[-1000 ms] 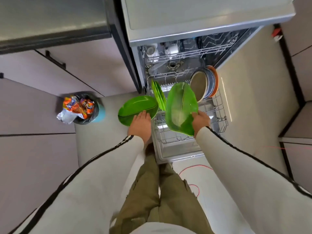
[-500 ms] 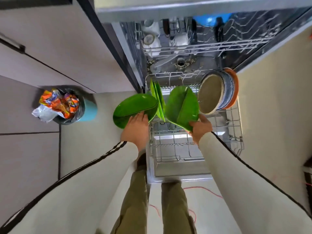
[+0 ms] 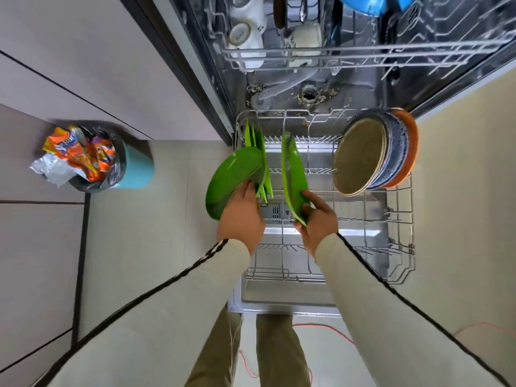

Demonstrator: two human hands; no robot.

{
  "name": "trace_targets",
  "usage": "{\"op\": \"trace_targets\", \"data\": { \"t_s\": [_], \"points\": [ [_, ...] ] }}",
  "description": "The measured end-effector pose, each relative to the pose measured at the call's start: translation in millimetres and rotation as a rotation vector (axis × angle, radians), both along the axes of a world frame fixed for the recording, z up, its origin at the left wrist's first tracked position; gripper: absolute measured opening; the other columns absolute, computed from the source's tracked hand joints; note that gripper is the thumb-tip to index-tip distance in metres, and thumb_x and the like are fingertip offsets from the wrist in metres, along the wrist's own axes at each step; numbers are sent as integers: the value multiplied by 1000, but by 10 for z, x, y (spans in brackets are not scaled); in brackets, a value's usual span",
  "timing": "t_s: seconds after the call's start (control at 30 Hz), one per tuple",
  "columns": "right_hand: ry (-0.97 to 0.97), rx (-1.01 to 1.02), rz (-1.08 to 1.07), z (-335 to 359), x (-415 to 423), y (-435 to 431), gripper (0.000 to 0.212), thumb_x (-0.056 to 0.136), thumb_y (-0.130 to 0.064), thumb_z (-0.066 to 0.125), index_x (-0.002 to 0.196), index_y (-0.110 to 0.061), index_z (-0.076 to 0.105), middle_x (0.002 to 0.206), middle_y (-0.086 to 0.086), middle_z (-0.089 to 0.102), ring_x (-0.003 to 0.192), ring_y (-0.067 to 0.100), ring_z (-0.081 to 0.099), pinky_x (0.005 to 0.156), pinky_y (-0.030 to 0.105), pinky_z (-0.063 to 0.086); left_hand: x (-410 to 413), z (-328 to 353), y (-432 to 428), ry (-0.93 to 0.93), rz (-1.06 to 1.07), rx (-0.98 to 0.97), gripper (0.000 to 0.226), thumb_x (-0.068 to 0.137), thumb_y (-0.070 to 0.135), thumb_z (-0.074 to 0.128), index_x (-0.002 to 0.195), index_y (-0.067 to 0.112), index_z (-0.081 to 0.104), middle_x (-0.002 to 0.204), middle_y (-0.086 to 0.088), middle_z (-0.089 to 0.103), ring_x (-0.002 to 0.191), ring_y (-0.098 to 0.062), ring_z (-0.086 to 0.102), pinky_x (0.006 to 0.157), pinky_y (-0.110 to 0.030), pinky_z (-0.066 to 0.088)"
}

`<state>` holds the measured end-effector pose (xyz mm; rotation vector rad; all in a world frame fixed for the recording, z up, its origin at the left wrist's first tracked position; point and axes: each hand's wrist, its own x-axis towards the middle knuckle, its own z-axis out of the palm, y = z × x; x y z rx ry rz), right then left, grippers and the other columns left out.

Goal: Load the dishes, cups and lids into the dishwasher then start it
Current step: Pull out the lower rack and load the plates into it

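My right hand [image 3: 318, 222] grips a green plate [image 3: 293, 174] by its near edge, standing it almost on edge over the pulled-out lower rack [image 3: 399, 219]. My left hand [image 3: 241, 216] holds a second green plate [image 3: 231, 182], tilted, at the rack's left side. Several thin green plates [image 3: 258, 138] stand upright in the rack just behind it. At the rack's far right a stack of round dishes [image 3: 374, 155] leans on edge, beige in front, blue and orange behind. The upper rack [image 3: 363, 51] holds white cups [image 3: 243, 34] and a blue bowl [image 3: 365, 4].
The open dishwasher door [image 3: 279, 300] lies flat under the rack, right in front of my legs. A teal bin [image 3: 111, 163] stuffed with wrappers stands on the floor to the left, beside grey cabinet fronts. A red cable [image 3: 329, 328] runs across the floor near my feet.
I have leaned closer to the rack. The right-hand plate has turned from facing me to nearly edge-on and dropped toward the rack. The left-hand plate has tilted and moved in beside the standing green plates.
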<state>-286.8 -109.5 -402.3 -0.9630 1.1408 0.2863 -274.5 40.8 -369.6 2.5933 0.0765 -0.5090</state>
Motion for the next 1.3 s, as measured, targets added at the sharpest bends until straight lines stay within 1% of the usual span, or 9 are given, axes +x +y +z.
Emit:
{"op": "trace_targets", "data": {
  "t_s": [0.1, 0.2, 0.37, 0.57, 0.7, 0.77, 0.93, 1.07, 1.3],
  "points": [
    [21, -80, -31, -107, -103, -157, 47, 95, 8, 42, 120, -21, 67, 115, 17, 65, 79, 28, 60, 52, 28, 52, 84, -53, -50, -150, -31, -66, 39, 96, 8, 50, 135, 6, 54, 138, -14, 49, 117, -34, 52, 101, -46, 46],
    [49, -279, 82, -283, -272, -385, 48, 93, 12, 42, 122, -18, 65, 121, 16, 62, 95, 29, 61, 82, 36, 55, 237, -109, -225, -301, 53, -200, 26, 94, 16, 50, 112, 3, 63, 116, -15, 54, 101, -36, 55, 89, -42, 49],
    [143, -551, 478, -537, -636, -638, 54, 90, 9, 44, 132, -23, 56, 117, 9, 62, 106, 32, 59, 101, 46, 48, 632, -45, -574, -244, 349, -431, 5, 91, 12, 65, 90, 7, 67, 88, -13, 63, 76, -24, 55, 65, -28, 38],
    [119, -608, 621, -739, -952, -756, 44, 97, -5, 45, 134, -27, 51, 99, 7, 65, 86, 29, 63, 89, 49, 55, 1331, -146, -364, -410, -869, 178, 27, 79, -7, 53, 92, 7, 72, 85, -9, 65, 83, -30, 62, 81, -43, 53],
    [116, -636, 593, -805, -1013, -748, 44, 99, -10, 46, 141, -22, 46, 111, 10, 67, 96, 32, 63, 93, 46, 52, 1665, -226, -325, -307, -1307, 611, 16, 86, 11, 57, 93, 16, 70, 91, -3, 66, 96, -26, 62, 98, -42, 46],
    [120, -623, 568, -852, -989, -708, 45, 99, -11, 47, 142, -23, 46, 115, 9, 66, 100, 33, 63, 93, 43, 50, 1740, -322, -298, -317, -1396, 713, 12, 88, 13, 60, 89, 16, 71, 91, -3, 66, 98, -26, 63, 100, -42, 44],
    [115, -590, 500, -923, -860, -575, 46, 97, -10, 49, 141, -26, 49, 102, 2, 63, 92, 30, 62, 87, 41, 53, 1739, -448, -369, -303, -1369, 511, 11, 85, 5, 61, 81, 7, 71, 87, -15, 68, 85, -32, 64, 82, -47, 50],
    [114, -517, 399, -988, -701, -487, 45, 96, -9, 48, 136, -29, 52, 105, 5, 67, 88, 28, 63, 86, 45, 56, 1752, -514, -489, -240, -1522, 858, 24, 94, 12, 48, 98, 20, 70, 94, 2, 65, 96, -21, 62, 92, -35, 47],
    [124, -522, 364, -1026, -581, -460, 46, 96, -8, 48, 138, -27, 51, 102, 2, 64, 92, 29, 64, 88, 49, 55, 1781, -484, -481, -276, -1565, 849, 22, 95, 15, 50, 104, 18, 70, 100, 0, 68, 102, -22, 63, 97, -35, 47]
  ]
}}
